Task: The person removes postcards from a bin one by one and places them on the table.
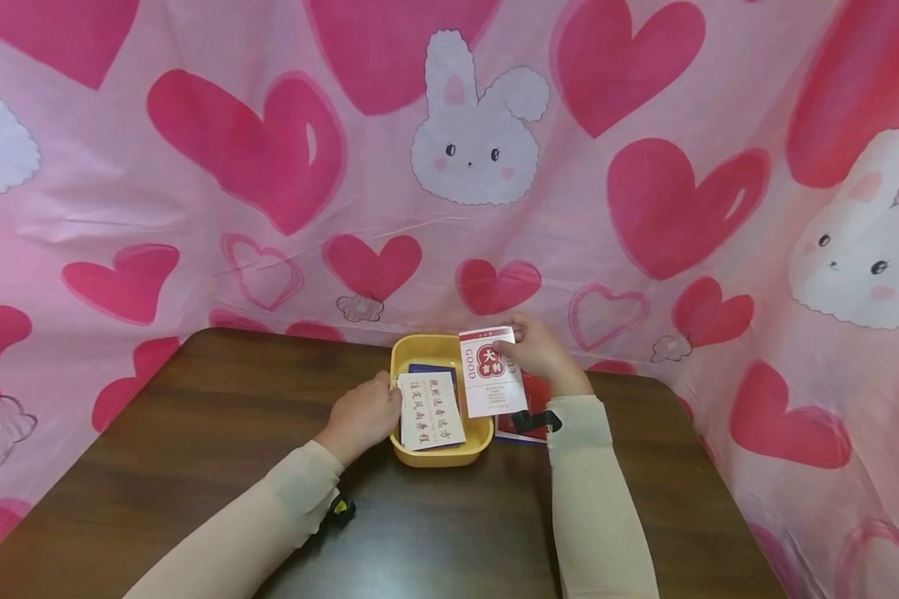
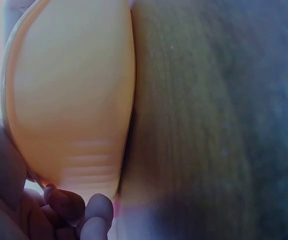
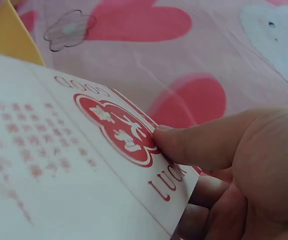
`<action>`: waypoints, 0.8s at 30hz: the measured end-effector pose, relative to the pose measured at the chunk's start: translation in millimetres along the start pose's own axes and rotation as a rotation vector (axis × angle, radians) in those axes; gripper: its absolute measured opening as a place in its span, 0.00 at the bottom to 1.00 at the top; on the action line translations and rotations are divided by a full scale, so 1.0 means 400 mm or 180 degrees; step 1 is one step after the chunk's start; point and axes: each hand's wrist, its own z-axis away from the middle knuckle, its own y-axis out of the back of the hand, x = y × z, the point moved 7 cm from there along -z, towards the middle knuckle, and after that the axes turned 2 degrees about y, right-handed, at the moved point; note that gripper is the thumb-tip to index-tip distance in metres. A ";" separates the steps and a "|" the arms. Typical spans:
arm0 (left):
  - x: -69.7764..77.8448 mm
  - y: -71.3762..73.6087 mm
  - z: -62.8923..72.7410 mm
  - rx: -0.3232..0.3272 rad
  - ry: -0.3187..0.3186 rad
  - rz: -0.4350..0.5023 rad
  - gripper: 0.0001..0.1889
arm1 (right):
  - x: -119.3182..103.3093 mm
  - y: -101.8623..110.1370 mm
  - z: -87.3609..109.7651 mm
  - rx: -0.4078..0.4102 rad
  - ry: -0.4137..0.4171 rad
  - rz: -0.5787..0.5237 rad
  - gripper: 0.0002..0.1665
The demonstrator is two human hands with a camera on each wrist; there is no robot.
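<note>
A yellow plastic bin [image 1: 442, 458] stands on the table, and my left hand [image 1: 363, 412] grips its left side. In the left wrist view the curled fingers [image 2: 99, 206] lie against the bin's outer wall [image 2: 73, 100]. Inside the bin lies a white card [image 1: 433, 409] with dark brush-style writing, over something blue. My right hand [image 1: 543, 353] pinches a white card with red print [image 1: 490, 395] by its edge, above the bin's right side. In the right wrist view the thumb presses on the printed face of this GOOD LUCK card [image 3: 108, 165], with fingers behind it.
Right of the bin, a red card with a blue edge [image 1: 537, 391] lies on the brown table [image 1: 195, 466], partly hidden by the right hand and its wrist strap. A pink curtain with hearts and rabbits [image 1: 389, 183] hangs behind the table and down its sides.
</note>
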 end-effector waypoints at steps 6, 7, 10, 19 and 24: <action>-0.003 -0.005 -0.004 -0.0011 0.0008 0.0012 0.24 | 0.019 0.037 0.009 0.0063 -0.0003 -0.0313 0.24; -0.003 -0.004 -0.005 -0.0007 0.0002 0.0006 0.24 | 0.023 0.048 0.011 0.0085 -0.0003 -0.0358 0.24; -0.003 -0.003 -0.007 -0.0010 0.0006 0.0012 0.24 | 0.042 0.089 0.021 0.0204 0.0018 -0.0433 0.28; -0.003 -0.001 -0.007 -0.0038 0.0006 0.0031 0.24 | 0.135 0.191 0.055 0.0476 -0.0105 -0.0602 0.30; -0.004 -0.004 -0.007 -0.0062 0.0018 0.0061 0.24 | 0.181 0.212 0.065 0.0463 -0.0271 -0.0433 0.29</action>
